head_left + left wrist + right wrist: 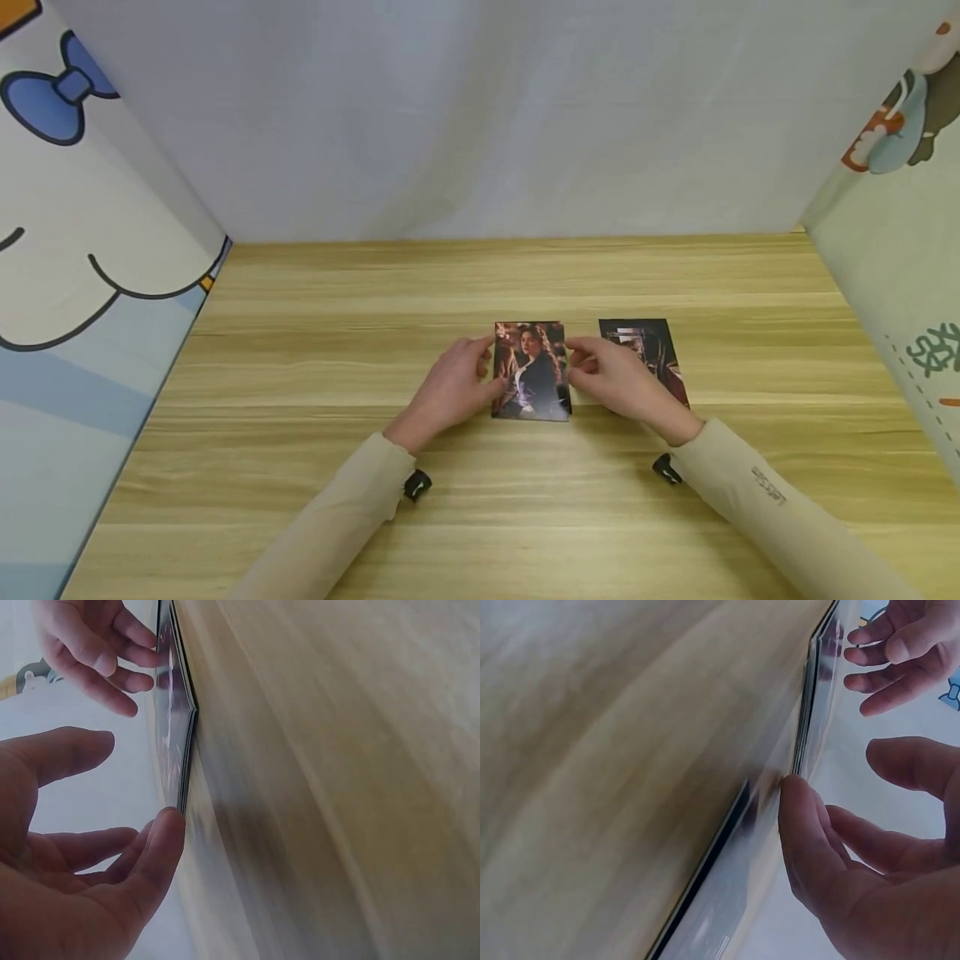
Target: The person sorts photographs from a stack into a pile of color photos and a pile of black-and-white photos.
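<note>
We see a small stack of glossy portrait photo cards (531, 371) lying near the middle of the pale wood-grain worktop (480, 517), its top card showing a figure in dark clothes. Our left hand (452, 387) sits at the stack's left edge, our right hand (617, 377) at its right edge, both in beige sleeves (757, 492). In the left wrist view the left thumb tip touches the near corner of the stack (182, 761) while the other fingers lie loosely spread above it; the grip is relaxed and pinches nothing. The right hand's fingers (127, 652) rest against the far side there. In the right wrist view the right thumb presses the stack's edge (804, 742), the remaining fingers extended and apart, so this grip too is spread. The cards look slightly lifted or bowed at the edges; we cannot tell how many there are. Just right of the stack lies a second dark glossy photo card (652, 350), flat on the worktop and partly covered by the right hand. White fabric (480, 117) closes the back; cartoon-printed cloth panels (82, 250) stand at both sides.
</note>
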